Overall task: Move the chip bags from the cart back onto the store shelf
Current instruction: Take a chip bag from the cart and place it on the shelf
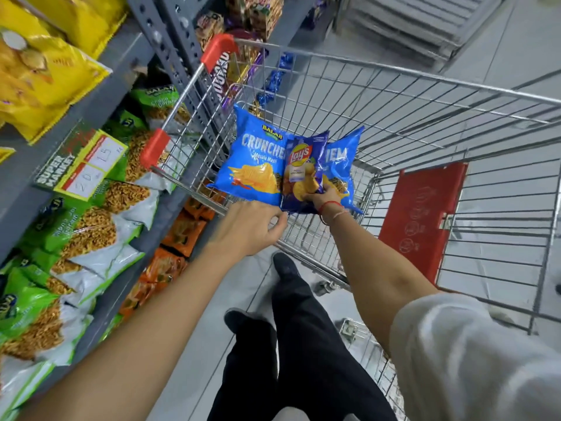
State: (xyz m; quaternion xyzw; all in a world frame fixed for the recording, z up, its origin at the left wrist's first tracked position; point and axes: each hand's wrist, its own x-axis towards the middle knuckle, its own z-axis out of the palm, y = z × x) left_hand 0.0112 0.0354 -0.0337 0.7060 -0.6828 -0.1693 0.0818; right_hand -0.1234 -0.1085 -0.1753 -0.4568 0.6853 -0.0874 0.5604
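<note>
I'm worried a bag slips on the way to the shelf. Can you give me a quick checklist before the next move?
1. Right hand grips the Lay's bag: ok.
2. Both blue Crunchex bags, left one and right one, held in the same grip: cannot tell.
3. Left hand has hold of a bag: not ok, open just beneath them.
4. Bags lifted above the cart rim: ok.
5. Free space on the shelf: cannot tell.
</note>
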